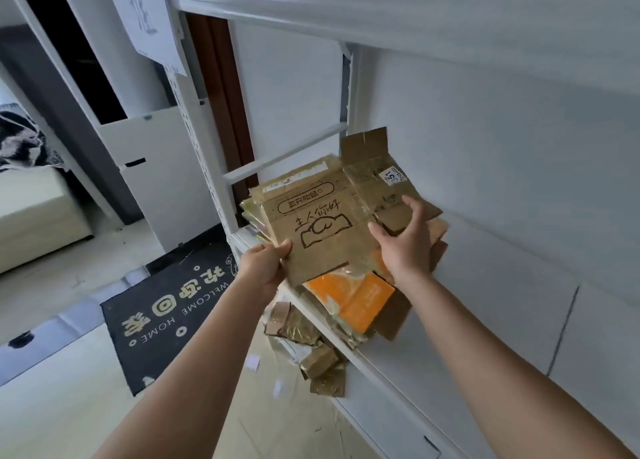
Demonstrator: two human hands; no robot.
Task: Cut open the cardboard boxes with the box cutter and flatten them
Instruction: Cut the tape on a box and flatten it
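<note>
A flattened brown cardboard box [322, 223] with black printed characters lies on top of a stack of flattened boxes on a white shelf [391, 361]. My left hand [265, 264] grips its near left corner. My right hand [407, 240] rests on its right part, fingers curled around a flap. Beneath it an orange flattened box [353, 297] sticks out toward me. No box cutter is visible.
Torn cardboard scraps [311, 351] lie on the floor under the shelf edge. A black welcome mat [176, 309] is on the floor to the left. White shelf uprights [204, 140] and a white wall [502, 181] stand behind the stack.
</note>
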